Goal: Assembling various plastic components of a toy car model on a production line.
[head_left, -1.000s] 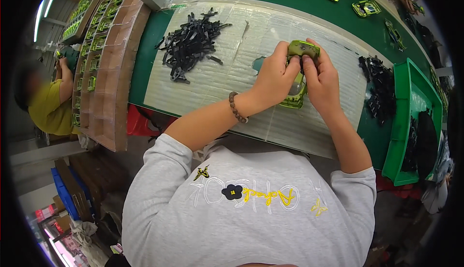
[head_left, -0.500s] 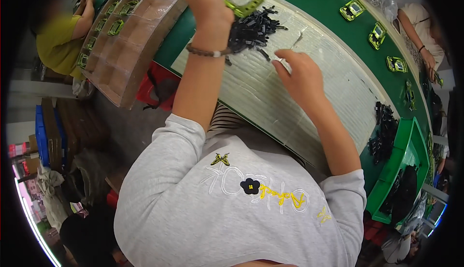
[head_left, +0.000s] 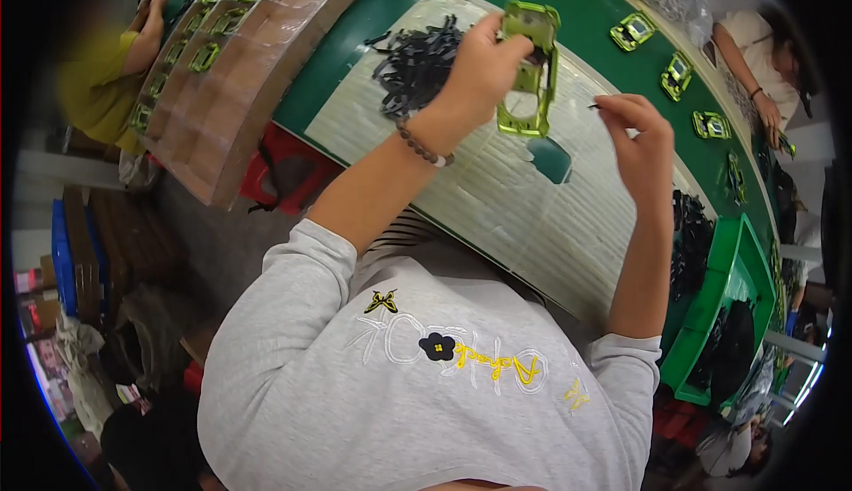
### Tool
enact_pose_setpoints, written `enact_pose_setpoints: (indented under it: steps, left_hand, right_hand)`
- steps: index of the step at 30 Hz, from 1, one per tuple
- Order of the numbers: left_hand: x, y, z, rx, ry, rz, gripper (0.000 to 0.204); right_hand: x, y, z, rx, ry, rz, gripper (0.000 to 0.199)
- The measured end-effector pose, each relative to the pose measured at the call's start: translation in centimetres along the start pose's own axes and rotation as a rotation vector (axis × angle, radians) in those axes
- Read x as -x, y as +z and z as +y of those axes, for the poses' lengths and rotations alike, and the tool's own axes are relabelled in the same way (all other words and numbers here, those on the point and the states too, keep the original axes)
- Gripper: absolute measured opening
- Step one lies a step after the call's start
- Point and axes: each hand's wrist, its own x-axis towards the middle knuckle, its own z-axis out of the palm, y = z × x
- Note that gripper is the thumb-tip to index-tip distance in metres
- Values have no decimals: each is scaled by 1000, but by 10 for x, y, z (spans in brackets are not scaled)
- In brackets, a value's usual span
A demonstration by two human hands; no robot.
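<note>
Above the mat, my left hand (head_left: 479, 74) grips a bright green, see-through plastic car-shaped shell (head_left: 531, 22) with an oval opening at its near end. Fingers and thumb close round its left side. To the right, my right hand (head_left: 643, 140) is raised with thumb and fingertips pinched on a small black piece (head_left: 594, 106), too small to make out its kind. A gap separates that piece from the shell. A heap of black strip-like parts (head_left: 417, 69) lies on the pale ribbed mat (head_left: 479, 198), left of my left hand.
A divided cardboard box (head_left: 240, 91) with green shells stands at left. Several green car bodies (head_left: 676, 75) line the curved green surface (head_left: 581, 16) at far right. A green bin (head_left: 710, 313) with black items and another black heap (head_left: 688, 233) sit at right. Co-workers are at both sides.
My left hand has brought the green shell right and nearer, over the mat. My right hand has moved right, and a small black piece now shows at its fingertips.
</note>
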Motion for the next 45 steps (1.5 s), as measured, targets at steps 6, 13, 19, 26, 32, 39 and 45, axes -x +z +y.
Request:
enact_pose_setpoints:
  steps: [6,13,19,26,32,39,45]
  left_hand:
    - [15,46,-65,-295,-104,-204,22]
    - [32,56,-74,-563,-241,-246,20]
    - [27,49,-82,-535,-225,-228,20]
    - [23,42,-89,-516,-248,-250,20]
    - [22,35,-85,-452,-272,-313,19]
    - [24,32,-84,-498,-147,-354,19]
    - [32,24,-16,-805,173,-202,37]
  right_hand:
    - [7,-27,-3,147,11,84,11]
    - [14,-12,21,475,-118,49,16]
    - [12,-4,25,466,-135,25,17]
    - [8,6,36,491,-135,10,10]
    - [1,-2,32,458,-133,94,14]
    - [-18,-27,42,33,65,-478,17]
    - [-39,-8,53,-360,264,-320,20]
